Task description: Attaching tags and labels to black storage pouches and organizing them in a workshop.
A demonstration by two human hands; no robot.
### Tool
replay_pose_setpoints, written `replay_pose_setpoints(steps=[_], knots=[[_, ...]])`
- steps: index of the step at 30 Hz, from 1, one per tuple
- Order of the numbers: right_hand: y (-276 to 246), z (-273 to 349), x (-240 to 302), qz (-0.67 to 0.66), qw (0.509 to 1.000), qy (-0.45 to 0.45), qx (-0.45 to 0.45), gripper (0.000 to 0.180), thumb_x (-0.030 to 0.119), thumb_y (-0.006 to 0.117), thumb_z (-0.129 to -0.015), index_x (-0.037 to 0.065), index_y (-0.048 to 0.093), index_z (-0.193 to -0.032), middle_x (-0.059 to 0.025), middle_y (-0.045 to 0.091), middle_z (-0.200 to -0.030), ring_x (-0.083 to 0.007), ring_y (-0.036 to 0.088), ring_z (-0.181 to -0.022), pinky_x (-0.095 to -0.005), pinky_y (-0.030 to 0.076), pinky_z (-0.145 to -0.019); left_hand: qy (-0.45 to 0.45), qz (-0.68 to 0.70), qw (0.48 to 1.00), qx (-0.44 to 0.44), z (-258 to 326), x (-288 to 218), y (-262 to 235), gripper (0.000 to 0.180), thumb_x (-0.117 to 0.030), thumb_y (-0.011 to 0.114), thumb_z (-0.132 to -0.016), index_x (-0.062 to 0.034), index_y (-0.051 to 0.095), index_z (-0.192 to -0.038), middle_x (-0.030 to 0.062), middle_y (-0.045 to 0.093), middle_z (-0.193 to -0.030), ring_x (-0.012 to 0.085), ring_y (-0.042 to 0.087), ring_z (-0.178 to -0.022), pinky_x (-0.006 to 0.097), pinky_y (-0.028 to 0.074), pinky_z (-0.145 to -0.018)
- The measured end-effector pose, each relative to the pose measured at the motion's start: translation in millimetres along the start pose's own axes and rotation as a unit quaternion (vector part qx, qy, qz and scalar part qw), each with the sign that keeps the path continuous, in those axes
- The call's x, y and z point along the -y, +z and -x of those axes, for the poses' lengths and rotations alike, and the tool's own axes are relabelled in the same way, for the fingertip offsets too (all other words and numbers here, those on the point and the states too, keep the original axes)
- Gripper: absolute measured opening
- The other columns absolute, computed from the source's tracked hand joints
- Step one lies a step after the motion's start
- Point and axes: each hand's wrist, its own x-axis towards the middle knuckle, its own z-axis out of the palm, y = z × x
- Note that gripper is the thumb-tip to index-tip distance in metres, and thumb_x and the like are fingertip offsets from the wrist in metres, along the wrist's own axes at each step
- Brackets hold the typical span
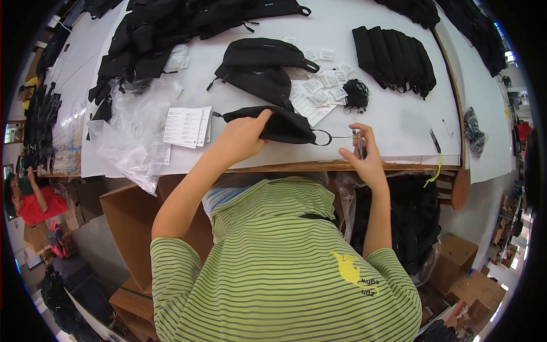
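A white-topped table [399, 139] with a wooden front edge fills the upper view, boxes and black goods around it; a black pouch [290, 126] is held at the near edge, the left hand [239, 139] pinching its left part, thumb on top. A thin dark cord runs from the pouch's end loop [322, 137] to the right hand [364, 149]; its fingers curl apart around something small, its grip too small to tell; white cards [185, 126] lie left, small white labels [327, 78] beyond.
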Motion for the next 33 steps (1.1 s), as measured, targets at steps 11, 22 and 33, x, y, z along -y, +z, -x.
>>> replay_pose_setpoints(steps=[11,22,33], knots=[[-61.9,11.2,-9.8,0.027,0.998,0.053,-0.025,0.012,0.003,0.066,-0.082,-0.004,0.062,-0.090,-0.0065,0.070,-0.079,-0.0085,0.062,-0.074,-0.0221,0.045,-0.071,-0.006,-0.075,0.996,-0.036,1.8,7.7,-29.6,0.023,-0.023,0.062,-0.084,-0.0037,0.062,-0.098,0.0186,0.064,-0.081,0.0373,0.061,-0.082,0.045,0.047,-0.072],[34.4,-57.2,-19.1,-0.710,0.683,0.080,-0.147,0.024,0.027,0.049,-0.095,0.007,0.055,-0.084,0.0001,0.041,-0.066,-0.0107,0.034,-0.055,-0.0242,0.028,-0.047,0.087,-0.110,0.990,0.000,45.6,-46.5,-21.2,0.020,-0.027,0.062,-0.085,-0.0073,0.058,-0.088,0.0108,0.059,-0.069,0.0316,0.060,-0.066,0.042,0.046,-0.059],[53.5,-54.8,-18.3,-0.514,0.810,0.090,-0.267,0.037,0.039,0.041,-0.097,0.007,0.053,-0.084,0.0011,0.043,-0.056,-0.0088,0.030,-0.040,-0.0236,0.022,-0.039,0.090,-0.096,0.991,0.020,60.5,-59.0,-24.1,0.022,-0.029,0.064,-0.084,-0.0076,0.058,-0.084,0.0091,0.056,-0.066,0.0295,0.058,-0.063,0.040,0.045,-0.057]])
